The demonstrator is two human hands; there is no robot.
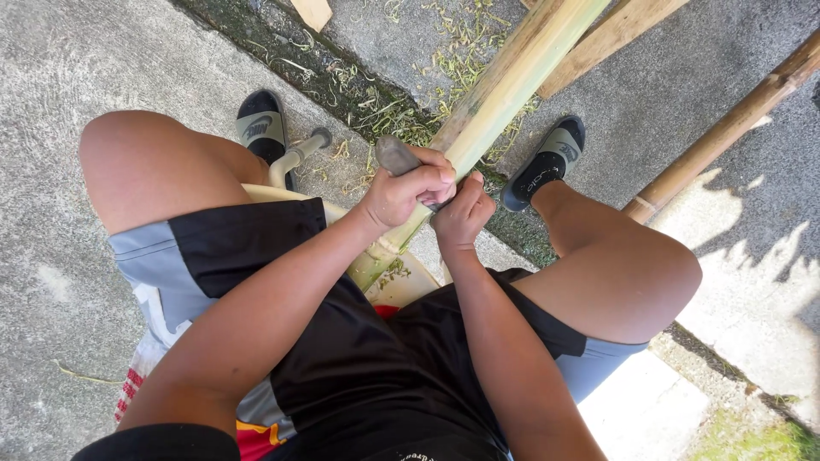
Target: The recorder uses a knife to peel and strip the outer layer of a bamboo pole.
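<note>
my left hand (408, 189) clenches a grey-handled tool (395, 154); my right hand (464, 213) pinches the stiff, likely slick bamboo pole (504, 94) running toward one o'clock

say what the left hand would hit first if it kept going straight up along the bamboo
Probably nothing soon: the left hand, gripping a grey handle, points along the bamboo pole, which runs free to the frame's top edge. Depth is unclear.

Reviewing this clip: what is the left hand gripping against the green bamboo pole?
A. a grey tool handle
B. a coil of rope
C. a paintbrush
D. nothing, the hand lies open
A: the left hand is closed around a rounded grey handle that sticks up from the fist, pressed to the green bamboo pole, while the right hand grips the pole beside it.
</note>
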